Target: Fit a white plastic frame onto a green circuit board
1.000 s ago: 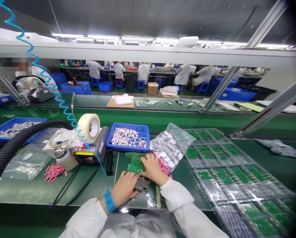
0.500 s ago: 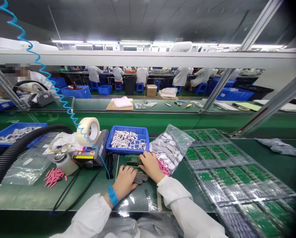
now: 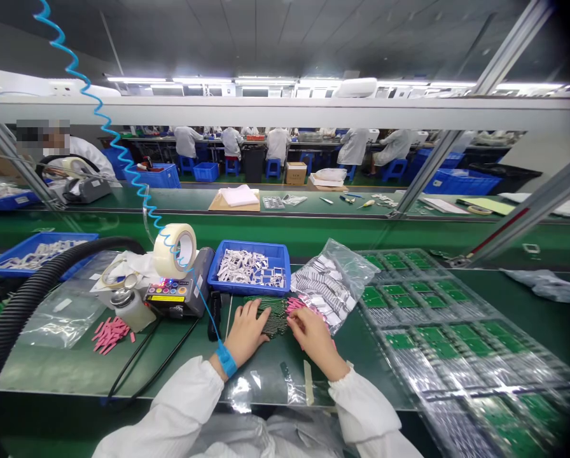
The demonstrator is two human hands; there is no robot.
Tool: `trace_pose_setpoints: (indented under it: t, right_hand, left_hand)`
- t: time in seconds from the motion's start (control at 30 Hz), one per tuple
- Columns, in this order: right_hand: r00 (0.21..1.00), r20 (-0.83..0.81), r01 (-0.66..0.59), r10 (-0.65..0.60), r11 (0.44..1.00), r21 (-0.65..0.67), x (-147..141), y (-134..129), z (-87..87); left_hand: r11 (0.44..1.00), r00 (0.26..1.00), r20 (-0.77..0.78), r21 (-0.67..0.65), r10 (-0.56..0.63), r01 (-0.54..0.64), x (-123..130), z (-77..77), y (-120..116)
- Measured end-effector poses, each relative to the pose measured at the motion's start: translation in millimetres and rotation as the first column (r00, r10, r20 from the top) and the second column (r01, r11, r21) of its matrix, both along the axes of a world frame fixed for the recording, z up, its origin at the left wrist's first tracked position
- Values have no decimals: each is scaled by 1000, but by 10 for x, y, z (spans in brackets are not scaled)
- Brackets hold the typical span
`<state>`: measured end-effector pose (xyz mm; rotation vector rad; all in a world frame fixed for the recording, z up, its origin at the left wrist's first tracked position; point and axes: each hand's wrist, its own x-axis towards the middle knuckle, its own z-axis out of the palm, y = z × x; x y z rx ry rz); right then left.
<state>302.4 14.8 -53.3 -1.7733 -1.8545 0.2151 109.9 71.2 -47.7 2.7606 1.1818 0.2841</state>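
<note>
My left hand (image 3: 243,332) lies with fingers spread over the left side of a row of thin green circuit boards (image 3: 275,318), packed edge to edge on the bench. A blue wrist strap (image 3: 226,361) with a coiled cord circles that wrist. Right of the boards, my right hand (image 3: 315,340) has thumb and fingertips pinched together; what they hold, if anything, is too small to make out. Pink strips (image 3: 294,304) lie just beyond those fingertips, partly covered by the hand. Behind them rests a clear plastic bag (image 3: 330,286) of black-and-white striped pieces.
A blue bin (image 3: 249,291) of white frames stands behind the boards. To the left are a tape roll (image 3: 161,251) on a device (image 3: 170,296), a bottle (image 3: 135,312), more pink strips (image 3: 109,335) and a black hose (image 3: 27,312). Clear trays (image 3: 385,318) with green boards cover the right side.
My right hand has moved off the boards, right and nearer to me, beside the pink strips. The boards now form one exposed row, with my left hand slightly higher on them.
</note>
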Motion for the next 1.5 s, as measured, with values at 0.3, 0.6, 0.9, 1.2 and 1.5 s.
trace_pose_setpoints:
  t: [0.3, 0.6, 0.9, 1.2, 1.5]
  right_hand:
    - [965, -248, 105, -88, 993, 57, -378, -139, -363]
    - [896, -437, 71, -78, 997, -31, -809, -135, -456]
    - [762, -620, 178, -186, 981, -75, -335, 308, -331]
    - [712, -659, 198, -244, 969, -145, -538, 419, -479]
    - [718, -654, 77, -240, 960, -268, -469, 330, -336]
  left_hand:
    - [984, 995, -2, -145, 101, -100, 15, -34, -43]
    - [964, 994, 42, -253, 101, -87, 56, -23, -50]
    - [932, 958, 99, -277, 269, -233, 53, -138, -11]
    - [935, 966, 128, -307, 226, -178, 88, -296, 66]
    - [996, 978, 194, 12, 81, -85, -15, -187, -10]
